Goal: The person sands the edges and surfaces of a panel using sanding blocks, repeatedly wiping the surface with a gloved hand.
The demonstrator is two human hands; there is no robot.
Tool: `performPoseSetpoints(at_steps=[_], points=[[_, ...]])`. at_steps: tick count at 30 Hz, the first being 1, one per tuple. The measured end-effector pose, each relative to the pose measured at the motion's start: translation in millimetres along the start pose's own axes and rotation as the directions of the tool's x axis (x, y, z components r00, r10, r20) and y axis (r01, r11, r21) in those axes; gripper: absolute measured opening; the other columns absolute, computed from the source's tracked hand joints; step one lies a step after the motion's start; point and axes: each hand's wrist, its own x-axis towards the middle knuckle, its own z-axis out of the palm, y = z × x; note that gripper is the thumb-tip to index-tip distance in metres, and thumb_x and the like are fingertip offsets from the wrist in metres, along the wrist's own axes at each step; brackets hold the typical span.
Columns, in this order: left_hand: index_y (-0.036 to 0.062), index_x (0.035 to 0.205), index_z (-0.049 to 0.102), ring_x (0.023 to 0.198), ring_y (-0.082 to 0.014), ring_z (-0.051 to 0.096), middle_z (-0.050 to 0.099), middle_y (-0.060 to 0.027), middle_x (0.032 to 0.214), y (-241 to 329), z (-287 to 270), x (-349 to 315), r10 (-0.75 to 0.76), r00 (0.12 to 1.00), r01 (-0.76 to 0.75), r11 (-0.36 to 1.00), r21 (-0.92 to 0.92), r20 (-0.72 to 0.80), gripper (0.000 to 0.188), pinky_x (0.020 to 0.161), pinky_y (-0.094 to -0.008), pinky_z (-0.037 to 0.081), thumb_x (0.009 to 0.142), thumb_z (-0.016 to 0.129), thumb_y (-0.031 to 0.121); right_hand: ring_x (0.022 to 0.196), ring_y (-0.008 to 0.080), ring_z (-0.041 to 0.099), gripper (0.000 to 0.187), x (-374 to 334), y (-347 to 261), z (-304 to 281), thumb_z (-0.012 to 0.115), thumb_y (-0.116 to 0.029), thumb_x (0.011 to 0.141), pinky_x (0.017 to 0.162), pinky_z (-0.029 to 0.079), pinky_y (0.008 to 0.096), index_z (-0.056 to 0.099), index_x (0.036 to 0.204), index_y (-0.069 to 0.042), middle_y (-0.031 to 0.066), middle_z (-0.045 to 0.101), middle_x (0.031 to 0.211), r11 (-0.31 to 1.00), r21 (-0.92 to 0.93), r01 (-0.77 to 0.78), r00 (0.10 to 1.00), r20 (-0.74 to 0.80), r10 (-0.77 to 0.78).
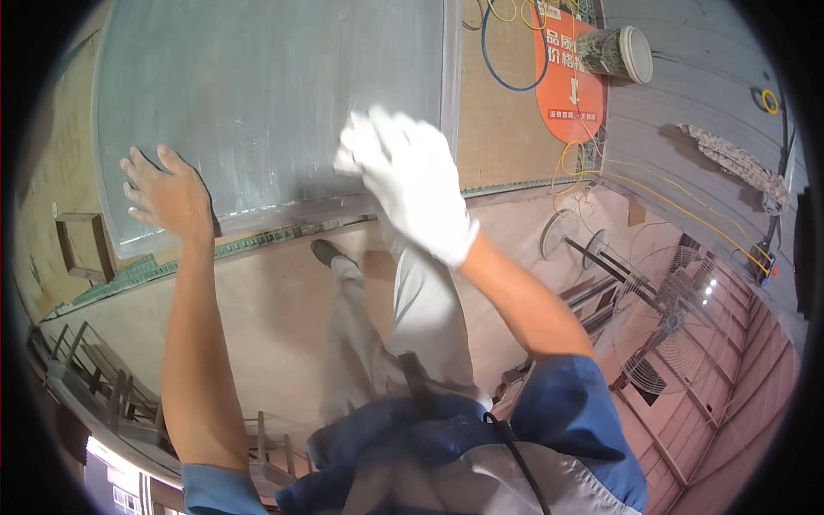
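the left hand point(170, 193) is bare and lies flat with its fingers spread, palm pressed on the lower left part of a large grey panel point(257, 94), close to the panel's lower edge; it grips nothing. the right hand point(410, 178) wears a white glove and rests on the same panel near its right edge, its fingers bent over a small white pad or cloth point(345, 160) that shows just to the left of the knuckles; how firmly the fingers close on it cannot be told. the panel stretches between and above both hands, its surface dull and streaked, and it sits on a brown board point(493, 129) that shows just beyond the right hand. farther right of the right hand, blue and yellow cables point(506, 51) loop over the board beside an orange sign point(566, 86), and a clear lidded cup point(616, 53) lies above that sign. well right of the hands a rag point(734, 159) lies on a grey ribbed surface, and a wire-caged fan point(665, 322) stands below it. below the hands are the person's light trousers and one shoe point(330, 254) on the pale floor.
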Motion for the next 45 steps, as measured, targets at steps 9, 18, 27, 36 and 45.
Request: performPoseSetpoints(at_steps=[9,18,27,36,45], points=[[0.0108,0.165,0.038,0.158,-0.0446,0.027,0.031,-0.0138,0.174,18.5,6.2,-2.0,-0.018,0.998,0.021,0.998,-0.052,0.052,0.065,0.129,-0.0621,0.015,0.112,0.036,0.049,0.097,0.0256,0.07,0.023,127.9,69.8,-29.3,0.075,-0.029,0.087,0.084,0.056,0.0398,0.078,0.106,-0.016,0.0102,0.074,0.111,0.816,-0.04,-0.576,0.764,0.328,0.555],[0.0106,0.164,0.04,0.157,-0.0436,0.029,0.034,-0.0128,0.173,12.4,0.0,-3.0,-0.014,1.0,0.014,0.999,-0.03,0.013,0.065,0.129,-0.0617,0.015,0.111,0.039,0.049,0.096,0.029,0.068,0.016,98.9,88.7,-27.2,0.069,-0.02,0.088,0.082,0.054,0.0403,0.076,0.102,-0.015,0.009,0.074,0.11,0.988,0.092,0.121,0.984,-0.142,-0.108],[0.0093,0.161,0.045,0.157,-0.0449,0.03,0.037,-0.0148,0.171,6.8,8.2,2.8,0.012,0.998,-0.015,0.998,-0.064,-0.054,0.065,0.129,-0.0626,0.014,0.111,0.038,0.05,0.093,0.029,0.066,0.033,-2.8,-0.7,-19.6,0.068,-0.025,0.091,0.087,0.054,0.0435,0.075,0.123,-0.019,0.01,0.073,0.111,0.989,0.128,0.072,0.996,0.036,-0.077],[0.0086,0.159,0.048,0.155,-0.0391,0.036,0.044,-0.0161,0.167,-42.7,-15.4,8.3,0.113,0.994,-0.113,0.978,-0.175,-0.011,0.062,0.129,-0.0593,0.018,0.111,0.035,0.047,0.101,0.0298,0.07,0.028,26.2,-5.3,4.1,0.071,-0.03,0.092,0.091,0.054,0.0412,0.08,0.116,-0.019,0.0121,0.076,0.103,0.955,-0.054,0.291,0.946,-0.136,-0.295],[0.0027,0.153,0.053,0.152,-0.0338,0.041,0.053,-0.0147,0.16,-57.5,4.5,6.3,0.153,0.983,-0.17,0.966,-0.193,-0.1,0.061,0.127,-0.0548,0.022,0.113,0.033,0.043,0.098,0.0366,0.064,0.019,94.0,7.5,4.2,0.061,-0.008,0.088,0.083,0.053,0.0462,0.074,0.102,-0.008,0.0153,0.068,0.105,0.919,0.215,0.329,0.929,-0.251,-0.274]])
